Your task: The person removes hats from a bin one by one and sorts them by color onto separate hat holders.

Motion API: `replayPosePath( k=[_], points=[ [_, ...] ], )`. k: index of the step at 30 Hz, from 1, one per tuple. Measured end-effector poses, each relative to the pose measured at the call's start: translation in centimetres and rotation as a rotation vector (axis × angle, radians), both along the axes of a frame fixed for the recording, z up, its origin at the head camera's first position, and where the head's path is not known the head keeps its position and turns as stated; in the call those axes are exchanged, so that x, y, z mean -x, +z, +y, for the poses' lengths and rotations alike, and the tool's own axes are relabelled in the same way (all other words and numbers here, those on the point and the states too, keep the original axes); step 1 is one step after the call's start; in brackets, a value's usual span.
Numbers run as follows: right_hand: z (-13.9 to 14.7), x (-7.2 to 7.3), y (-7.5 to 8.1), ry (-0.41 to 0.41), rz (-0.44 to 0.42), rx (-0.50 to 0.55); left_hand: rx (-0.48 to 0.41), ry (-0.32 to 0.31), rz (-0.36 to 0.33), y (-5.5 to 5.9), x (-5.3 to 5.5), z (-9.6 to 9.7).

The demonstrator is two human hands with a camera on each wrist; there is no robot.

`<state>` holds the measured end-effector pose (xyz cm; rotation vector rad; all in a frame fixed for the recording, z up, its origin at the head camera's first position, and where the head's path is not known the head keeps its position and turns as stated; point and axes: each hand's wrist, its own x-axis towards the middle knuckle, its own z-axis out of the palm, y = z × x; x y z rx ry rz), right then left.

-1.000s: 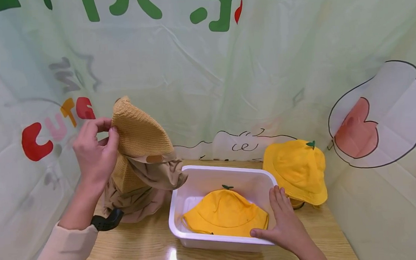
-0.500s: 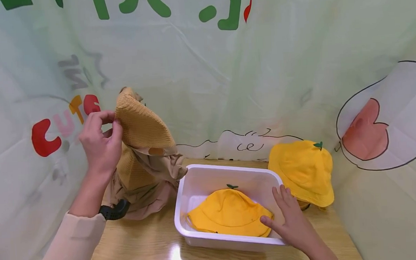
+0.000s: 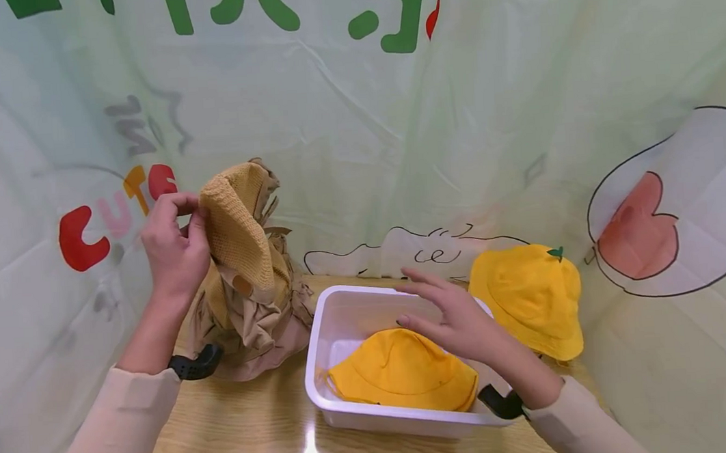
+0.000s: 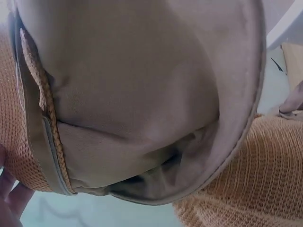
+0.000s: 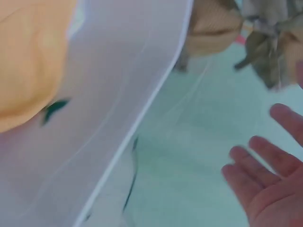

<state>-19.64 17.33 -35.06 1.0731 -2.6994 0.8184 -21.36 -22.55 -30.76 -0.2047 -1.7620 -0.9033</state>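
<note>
Head view: left hand [image 3: 176,250] pinches the knitted hat [image 3: 236,226], slanting lengthwise down-right (right hand [image 3: 454,317] spread); left wrist view adds its stitched hem [image 4: 256,90].

- Storage tub [image 3: 398,422] on table [image 3: 226,432], curtain [image 3: 359,151] behind;
- bucket hat [image 3: 401,375] in tub;
- second bucket hat [image 3: 527,293] right of tub, by its far corner;
- hat pile [image 3: 253,365] on table, left of tub;
- knitted hat [image 3: 236,226] in left hand [image 3: 176,246], above hat pile;
- right hand [image 3: 454,321] above tub.
</note>
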Motion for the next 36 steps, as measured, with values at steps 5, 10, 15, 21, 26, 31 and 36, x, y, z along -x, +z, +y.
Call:
replayPosePath(
  k=[5, 10, 15, 21, 26, 31, 36],
  points=[
    [-5.6, 3.4, 1.0, 0.163, 0.022, 0.165, -0.029, -0.013, -0.001, 0.1, 0.1, 0.1],
    [-10.1, 5.6, 1.8, 0.196, -0.087, 0.305, -0.019, -0.038, -0.025, 0.1, 0.1, 0.2],
    [-13.8, 7.0, 2.7, 0.225, -0.122, 0.347, -0.014, -0.053, -0.033, 0.1, -0.1, 0.3],
    [-17.1, 8.0, 3.5, 0.277, -0.119, 0.358, -0.05, -0.111, -0.067, 0.2, -0.2, 0.5],
    [-19.1, 8.3, 3.7, 0.307, -0.11, 0.374, -0.126, -0.232, -0.139, 0.2, -0.5, 0.8],
    [-20.5, 8.2, 3.7, 0.308, -0.042, 0.422, -0.19, -0.329, -0.235, 0.0, -1.0, 1.0],
    [-21.1, 8.1, 3.7, 0.314, 0.113, 0.489, -0.266, -0.441, -0.289, -0.3, -1.5, 1.5]
  ],
)
